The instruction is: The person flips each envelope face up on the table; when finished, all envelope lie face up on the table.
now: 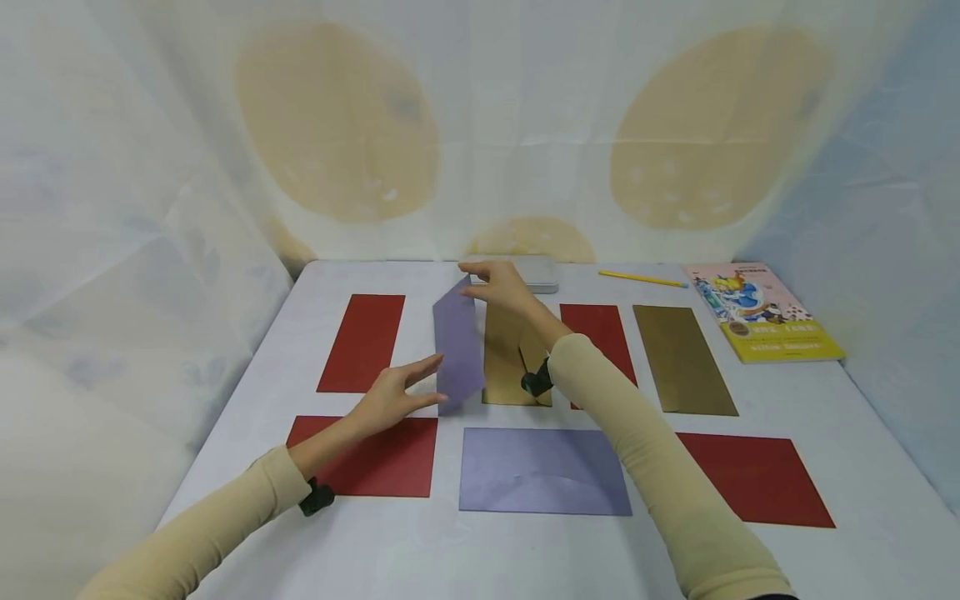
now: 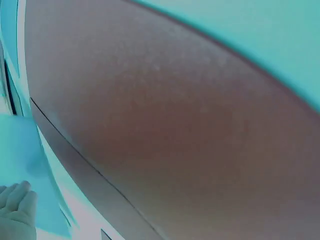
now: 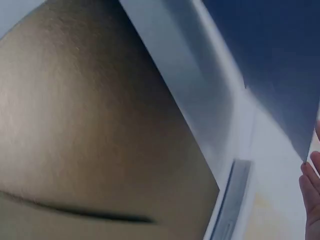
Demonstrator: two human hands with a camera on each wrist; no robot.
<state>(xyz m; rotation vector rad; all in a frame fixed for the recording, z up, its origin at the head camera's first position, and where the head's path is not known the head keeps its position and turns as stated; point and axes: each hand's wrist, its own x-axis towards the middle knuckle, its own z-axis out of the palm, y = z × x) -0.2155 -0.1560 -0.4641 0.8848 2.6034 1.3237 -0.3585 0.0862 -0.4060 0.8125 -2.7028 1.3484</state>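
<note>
A purple envelope (image 1: 459,346) stands tilted upright above the table, its broad side facing partly right. At its top corner my right hand (image 1: 498,287) pinches the paper between fingertips and thumb. The right wrist view shows that envelope (image 3: 280,60) as a dark blue sheet, its corner at the fingertips. My left hand (image 1: 393,396) is by the lower left edge, thumb and fingers spread apart; whether they touch the paper is unclear. Beneath the left forearm lies a red envelope (image 1: 405,467). A gold envelope (image 1: 506,367) lies below the right wrist.
Another purple envelope (image 1: 543,471) lies in front. Further red envelopes (image 1: 367,337) and a second gold envelope (image 1: 682,358) lie flat around. At the back are a grey case (image 1: 543,275) and a yellow pencil (image 1: 641,277). A colourful book (image 1: 761,312) lies at the right.
</note>
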